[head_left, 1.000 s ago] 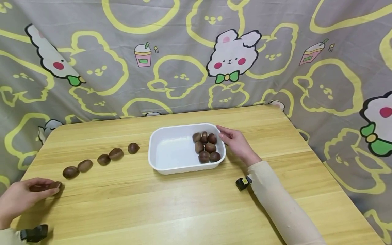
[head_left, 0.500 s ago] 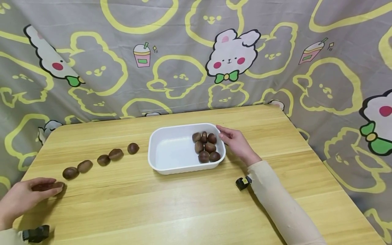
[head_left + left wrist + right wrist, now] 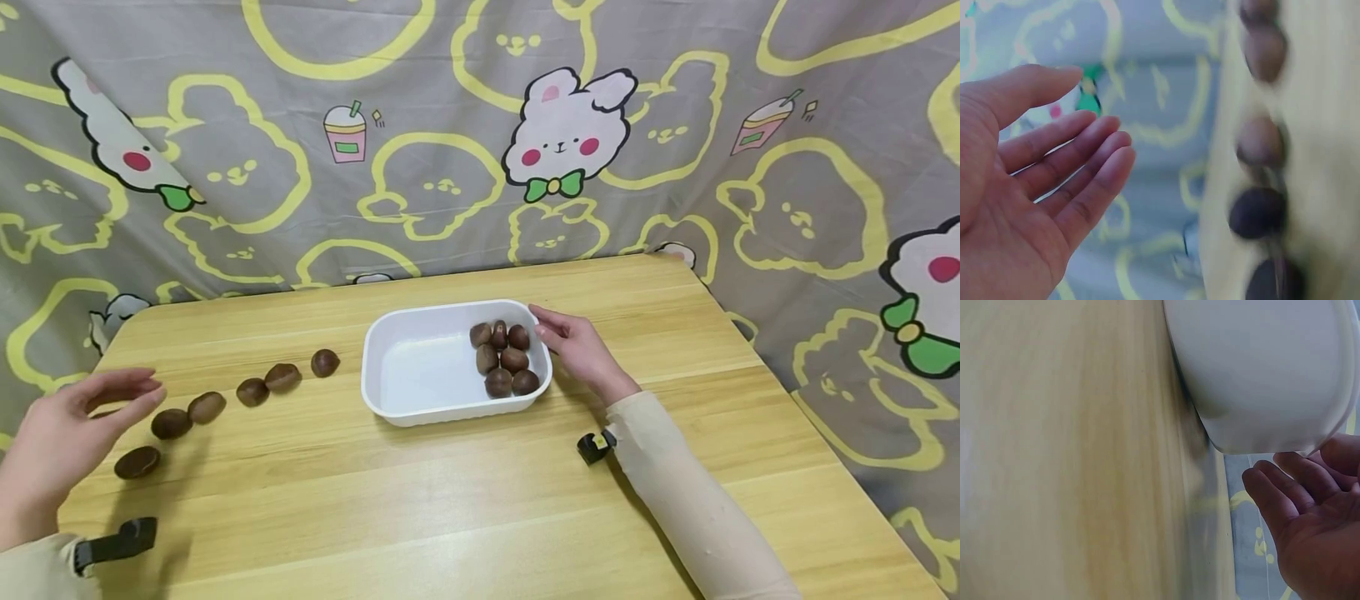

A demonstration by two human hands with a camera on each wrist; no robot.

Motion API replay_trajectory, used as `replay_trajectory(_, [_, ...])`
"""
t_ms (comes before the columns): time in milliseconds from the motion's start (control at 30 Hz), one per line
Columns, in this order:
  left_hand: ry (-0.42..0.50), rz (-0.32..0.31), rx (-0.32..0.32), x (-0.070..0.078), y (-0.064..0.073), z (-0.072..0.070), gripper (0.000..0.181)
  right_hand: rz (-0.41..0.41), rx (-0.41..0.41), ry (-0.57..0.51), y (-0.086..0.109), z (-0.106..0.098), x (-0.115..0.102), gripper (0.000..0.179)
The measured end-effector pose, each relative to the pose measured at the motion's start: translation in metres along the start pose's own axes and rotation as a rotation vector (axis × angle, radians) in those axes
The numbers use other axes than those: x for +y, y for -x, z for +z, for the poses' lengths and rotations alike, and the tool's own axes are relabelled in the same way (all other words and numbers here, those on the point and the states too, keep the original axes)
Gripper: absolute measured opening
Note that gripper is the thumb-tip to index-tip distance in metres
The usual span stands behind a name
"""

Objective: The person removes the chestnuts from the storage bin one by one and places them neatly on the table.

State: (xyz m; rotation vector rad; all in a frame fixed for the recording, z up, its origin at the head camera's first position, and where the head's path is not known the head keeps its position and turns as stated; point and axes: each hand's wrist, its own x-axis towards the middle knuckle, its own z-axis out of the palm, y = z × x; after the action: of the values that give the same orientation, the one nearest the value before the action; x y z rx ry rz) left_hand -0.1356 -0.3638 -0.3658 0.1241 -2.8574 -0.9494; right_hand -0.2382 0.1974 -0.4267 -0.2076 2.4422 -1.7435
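My left hand (image 3: pixel 63 437) hovers above the near-left end of a line of chestnuts. In the left wrist view, the palm and fingers of that hand (image 3: pixel 1041 169) hold nothing. Closest to it on the table lies a dark chestnut (image 3: pixel 137 462), with another chestnut (image 3: pixel 172 423) just beyond. At the table's middle stands a white plastic container (image 3: pixel 423 375); brown chestnuts (image 3: pixel 513 360) fill its right end. My right hand (image 3: pixel 581 350) holds the container's right rim, thumb at the edge. The right wrist view shows its fingers (image 3: pixel 1272 494) by the outer wall.
More chestnuts (image 3: pixel 282 377) continue the slanting line toward the container, ending at one chestnut (image 3: pixel 326 363) left of it. A patterned grey curtain (image 3: pixel 442 217) hangs behind the wooden table (image 3: pixel 480 500). Each wrist wears a black camera mount (image 3: pixel 595 447).
My left hand was at the nearest chestnut with its fingers around it; it has risen off, leaving that chestnut on the table. The right hand and container have stayed put.
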Motion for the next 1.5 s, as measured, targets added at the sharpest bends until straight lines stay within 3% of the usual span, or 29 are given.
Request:
replay_trajectory(100, [0.069, 0.02, -0.01, 0.031, -0.004, 0.003, 0.046, 0.0, 0.001, 0.002, 0.0, 0.0, 0.0, 0.043])
replay_trajectory(200, [0.132, 0.046, -0.068, 0.065, -0.008, 0.012, 0.045, -0.001, 0.004, -0.002, 0.001, 0.001, -0.002, 0.042])
replay_trajectory(300, [0.177, 0.116, -0.101, 0.093, -0.013, 0.029, 0.041, 0.0, 0.004, -0.019, 0.002, 0.001, -0.003, 0.042])
replay_trajectory(400, [0.21, 0.213, -0.133, 0.111, -0.018, 0.048, 0.035, 0.005, 0.005, -0.026, 0.003, 0.002, -0.003, 0.043])
replay_trajectory(567, [0.291, 0.321, -0.191, 0.132, -0.027, 0.078, 0.028, 0.007, 0.008, -0.022, 0.002, 0.002, -0.002, 0.043])
replay_trajectory(733, [0.389, 0.411, -0.3, 0.157, -0.034, 0.112, 0.024, 0.004, 0.003, -0.026, 0.001, 0.002, -0.002, 0.043])
replay_trajectory(1033, [0.435, 0.469, -0.474, 0.205, -0.037, 0.158, 0.026, 0.016, 0.012, 0.003, 0.002, 0.002, -0.003, 0.043])
replay_trajectory(1367, [0.447, 0.531, -0.592, 0.225, -0.043, 0.201, 0.027, 0.012, 0.009, 0.038, 0.002, 0.001, -0.003, 0.044])
replay_trajectory(1500, [0.387, 0.53, -0.616, 0.231, -0.043, 0.214, 0.028, 0.012, 0.01, 0.037, 0.002, 0.001, -0.004, 0.043])
